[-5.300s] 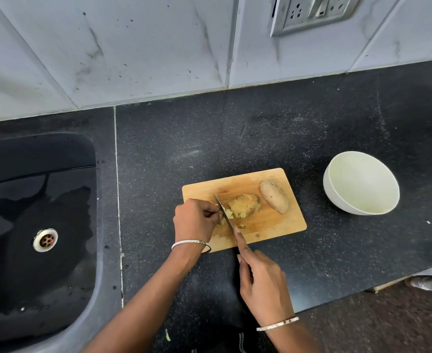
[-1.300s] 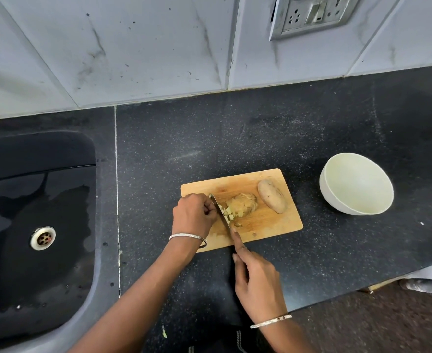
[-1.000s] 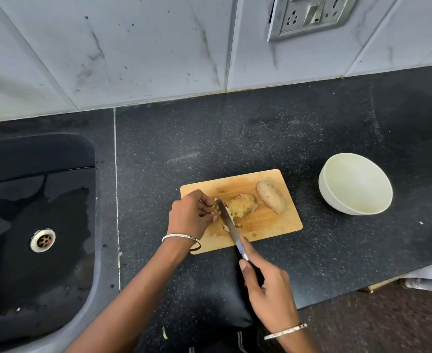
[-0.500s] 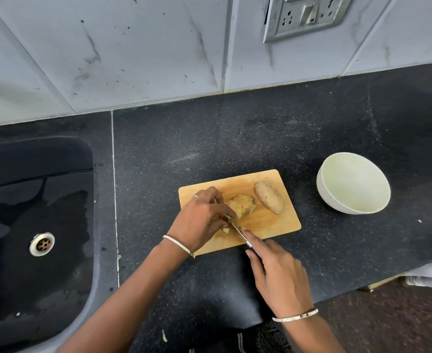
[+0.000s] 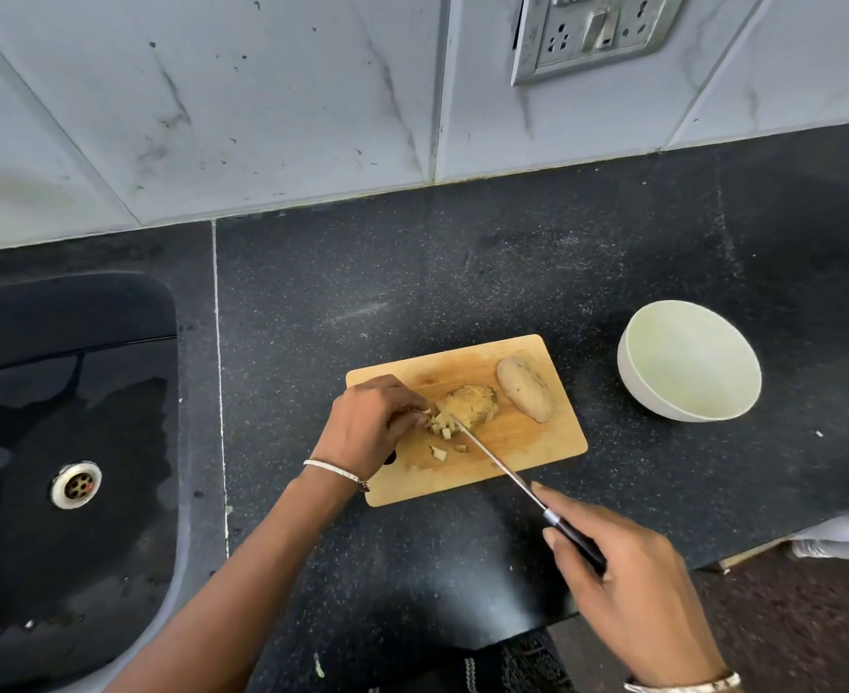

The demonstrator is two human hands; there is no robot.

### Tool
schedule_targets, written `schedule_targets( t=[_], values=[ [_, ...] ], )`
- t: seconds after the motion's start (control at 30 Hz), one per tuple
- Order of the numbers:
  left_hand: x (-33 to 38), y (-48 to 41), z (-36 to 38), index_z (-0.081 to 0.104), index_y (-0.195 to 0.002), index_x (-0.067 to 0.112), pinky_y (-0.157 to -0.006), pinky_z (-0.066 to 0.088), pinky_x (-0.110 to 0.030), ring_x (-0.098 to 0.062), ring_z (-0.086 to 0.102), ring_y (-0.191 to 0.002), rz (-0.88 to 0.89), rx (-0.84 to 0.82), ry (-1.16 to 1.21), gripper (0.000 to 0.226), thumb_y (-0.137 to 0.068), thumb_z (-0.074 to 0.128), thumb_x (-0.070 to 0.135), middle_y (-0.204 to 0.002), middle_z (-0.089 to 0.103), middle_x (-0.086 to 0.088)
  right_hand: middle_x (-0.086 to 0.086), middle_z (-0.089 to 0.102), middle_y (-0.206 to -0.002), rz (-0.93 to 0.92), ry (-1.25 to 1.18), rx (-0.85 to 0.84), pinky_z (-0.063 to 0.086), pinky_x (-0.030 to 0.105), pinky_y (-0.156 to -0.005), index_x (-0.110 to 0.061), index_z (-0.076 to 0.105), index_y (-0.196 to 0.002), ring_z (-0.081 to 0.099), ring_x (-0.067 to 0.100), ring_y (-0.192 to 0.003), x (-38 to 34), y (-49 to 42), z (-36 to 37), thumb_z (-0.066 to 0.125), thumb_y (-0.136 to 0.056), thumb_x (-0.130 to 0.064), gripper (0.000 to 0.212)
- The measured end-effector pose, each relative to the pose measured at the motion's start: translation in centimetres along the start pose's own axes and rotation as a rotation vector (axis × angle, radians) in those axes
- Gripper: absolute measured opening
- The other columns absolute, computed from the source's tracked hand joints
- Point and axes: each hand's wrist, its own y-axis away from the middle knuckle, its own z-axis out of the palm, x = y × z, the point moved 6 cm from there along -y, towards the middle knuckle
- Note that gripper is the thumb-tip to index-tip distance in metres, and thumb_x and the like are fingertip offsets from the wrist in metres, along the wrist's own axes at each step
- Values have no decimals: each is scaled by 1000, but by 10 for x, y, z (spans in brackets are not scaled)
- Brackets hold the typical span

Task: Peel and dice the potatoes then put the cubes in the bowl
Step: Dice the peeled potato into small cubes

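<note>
Right hand (image 5: 627,582), nearest the viewer, grasps the dark handle of the knife (image 5: 492,457), whose blade slants up-left across the cutting board (image 5: 537,442), its tip at the peeled potato (image 5: 467,405). Left hand (image 5: 367,427) steadies that potato's cut end with curled fingertips. Loose cubes (image 5: 442,427) lie on the board just beside the blade. An unpeeled potato (image 5: 525,395) rests at the board's far right. Farther right on the black counter (image 5: 462,272) stands the white bowl (image 5: 632,372); a sink (image 5: 62,442) lies at left.
</note>
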Motion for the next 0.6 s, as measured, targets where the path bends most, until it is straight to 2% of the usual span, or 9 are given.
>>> schedule_targets(
  t=[0.07,0.13,0.2,0.27,0.33,0.43,0.5,0.6],
  values=[
    [-2,0,0,75,-93,28,-71,53,-31,-5,61,-79,-29,8,50,9,-85,72,26,-87,69,14,-26,70,-88,38,-146,33,50,27,-56,-65,56,-117,59,4,-56,10,-2,-4,72,-85,-26,53],
    [-1,-1,0,76,-91,28,-71,54,-33,-3,61,-76,-44,12,83,7,-84,73,29,-84,70,14,-33,69,-89,55,-253,28,54,33,-59,-63,60,-114,67,14,-61,15,-6,-2,72,-87,-26,47],
    [2,-2,1,75,-87,28,-70,54,-33,-3,61,-75,-63,17,111,8,-81,75,33,-82,69,14,-25,72,-89,43,-329,22,57,41,-62,-61,59,-117,70,29,-71,13,-10,2,68,-89,-30,43],
    [6,-2,1,73,-86,29,-69,53,-32,-5,58,-77,-89,50,98,15,-77,78,40,-80,67,14,-4,73,-81,25,-380,34,56,48,-58,-60,58,-119,67,35,-68,11,-15,7,65,-90,-34,39],
    [12,-2,4,71,-90,31,-71,48,-28,-9,54,-82,-111,73,51,30,-69,80,50,-83,64,13,5,70,-73,30,-425,58,52,50,-50,-58,59,-120,61,36,-58,11,-18,13,64,-91,-36,36],
    [19,-3,12,70,-99,28,-75,44,-26,-11,51,-89,-134,67,-21,47,-64,79,58,-91,63,11,6,67,-68,46,-475,72,48,49,-45,-57,59,-120,52,38,-51,8,-20,22,64,-91,-39,34],
    [22,-4,15,71,-100,26,-75,43,-25,-13,52,-91,-154,75,-48,46,-66,79,56,-93,63,9,4,69,-69,65,-497,74,49,51,-46,-57,59,-121,57,37,-54,7,-20,29,64,-90,-43,34],
    [21,-7,19,73,-103,23,-74,39,-22,-14,53,-92,-199,76,-54,42,-70,80,49,-97,65,7,-8,72,-72,88,-519,62,50,51,-48,-52,61,-121,60,36,-56,6,-20,36,65,-91,-39,33]
  ],
)
